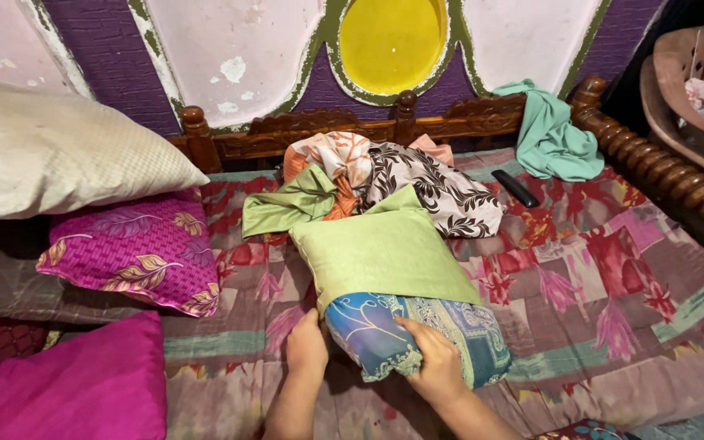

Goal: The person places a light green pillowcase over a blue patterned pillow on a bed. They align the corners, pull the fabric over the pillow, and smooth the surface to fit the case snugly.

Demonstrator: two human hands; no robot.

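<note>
Green satin covers most of the pillow [385, 253] lying in front of me on the bed [613, 326], while its near end pokes out bare, showing blue patterned cloth [417, 330]. That bare end faces me because the open mouth of the green cover [368, 244] is on my side, which puts the edge where both hands can work it.

My right hand [433, 367] rests on top of the exposed blue end, fingers [409, 330] spread and curled over the fabric, pressing it down so the pillow stays put. My left hand [307, 346] sits at the near left corner, tucked against the cover's hem; its fingers are folded under the edge, so I cannot tell whether they pinch the cloth or only push on it.

Behind the pillow lies a heap of loose covers [385, 175]: one orange and white, one black and white with leaves, and a crumpled green one [291, 208] that matches the satin under my hands. They are bunched near the carved headboard [417, 122], within reach but out of the working space.

To my left, a purple leaf-print pillow [132, 253] leans under a cream one [59, 151], with a plain magenta pillow [75, 383] nearest me, stacked aside. A teal cloth [552, 134] hangs over the headboard corner, and a dark remote [515, 187] lies just beside it on the patchwork bedspread.
</note>
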